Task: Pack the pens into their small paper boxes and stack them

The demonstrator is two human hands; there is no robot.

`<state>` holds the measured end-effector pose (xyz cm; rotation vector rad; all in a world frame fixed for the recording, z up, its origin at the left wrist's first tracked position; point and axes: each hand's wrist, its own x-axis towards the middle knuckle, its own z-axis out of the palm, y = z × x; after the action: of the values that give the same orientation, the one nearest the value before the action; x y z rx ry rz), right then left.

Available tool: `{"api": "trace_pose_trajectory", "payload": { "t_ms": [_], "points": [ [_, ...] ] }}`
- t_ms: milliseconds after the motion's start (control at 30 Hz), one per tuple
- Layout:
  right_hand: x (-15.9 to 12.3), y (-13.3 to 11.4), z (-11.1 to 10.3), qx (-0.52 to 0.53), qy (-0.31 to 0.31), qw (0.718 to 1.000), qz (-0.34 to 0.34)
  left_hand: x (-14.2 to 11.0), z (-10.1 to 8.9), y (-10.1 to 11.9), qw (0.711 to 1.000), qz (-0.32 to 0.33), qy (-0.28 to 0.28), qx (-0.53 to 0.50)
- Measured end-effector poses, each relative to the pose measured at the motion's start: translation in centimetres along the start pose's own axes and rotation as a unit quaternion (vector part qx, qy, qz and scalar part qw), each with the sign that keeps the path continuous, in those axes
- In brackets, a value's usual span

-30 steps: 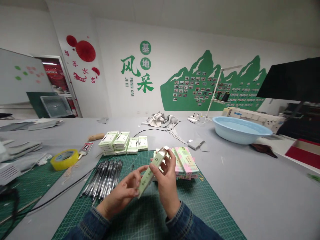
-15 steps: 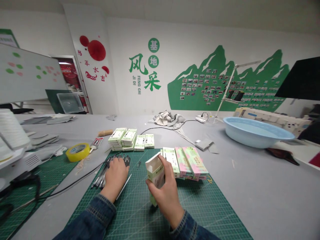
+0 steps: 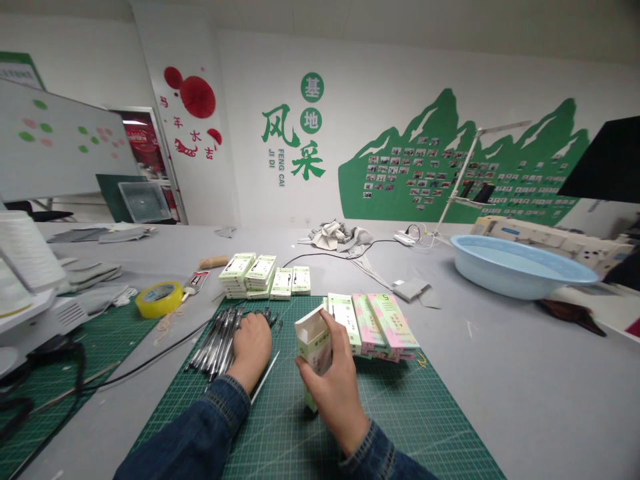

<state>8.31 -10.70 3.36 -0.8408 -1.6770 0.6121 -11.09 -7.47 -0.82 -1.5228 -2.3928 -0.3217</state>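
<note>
My right hand point(image 3: 337, 377) grips a small light-green and white carton point(image 3: 314, 350), held upright above the cutting mat. The carton's top end is open, with a white flap raised. Over the right side of a pile of clear-barrelled pens point(image 3: 220, 343), my left hand point(image 3: 253, 345) has its fingers curled down. Dark pen ends stick out past those fingers, but the fingertips are hidden. A thin white stick point(image 3: 265, 378) lies beside the left wrist. Behind the held carton, more green cartons point(image 3: 343, 323) and pink-green cartons point(image 3: 393, 323) lie in a row.
Stacked pen cartons point(image 3: 247, 273) stand at the far edge of the green cutting mat point(image 3: 400, 427). Left of them are yellow tape point(image 3: 159, 300) and a black cable point(image 3: 165, 350). A blue basin point(image 3: 520, 267) sits at right; crumpled cloth point(image 3: 337, 237) lies at the back.
My left hand has moved right across the pens, uncovering more of the pile on its left. My right hand keeps hold of the carton in nearly the same place.
</note>
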Motion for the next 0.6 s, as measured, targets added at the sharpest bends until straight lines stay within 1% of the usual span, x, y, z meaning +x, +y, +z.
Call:
{"api": "trace_pose_trajectory", "payload": {
  "t_ms": [233, 400, 500, 567, 600],
  "points": [
    [-0.1, 0.3, 0.1, -0.011, -0.002, 1.0, 0.011, 0.5, -0.6, 0.6, 0.998, -0.026, -0.005, -0.054],
    [-0.1, 0.4, 0.2, -0.006, -0.014, 1.0, 0.013, 0.7, -0.7, 0.1, 0.989, -0.054, 0.0, -0.141],
    [0.0, 0.3, 0.2, -0.003, -0.019, 1.0, 0.013, 1.6, -1.1, -0.8, 0.97, -0.061, -0.004, -0.235],
    [0.0, 0.2, 0.2, 0.0, -0.022, 1.0, 0.011, 2.3, -1.4, -1.4, 0.946, -0.053, -0.01, -0.321],
    [0.0, 0.2, 0.3, 0.002, -0.023, 1.0, 0.011, 2.7, -1.6, -1.6, 0.928, -0.046, -0.015, -0.369]
  ]
}}
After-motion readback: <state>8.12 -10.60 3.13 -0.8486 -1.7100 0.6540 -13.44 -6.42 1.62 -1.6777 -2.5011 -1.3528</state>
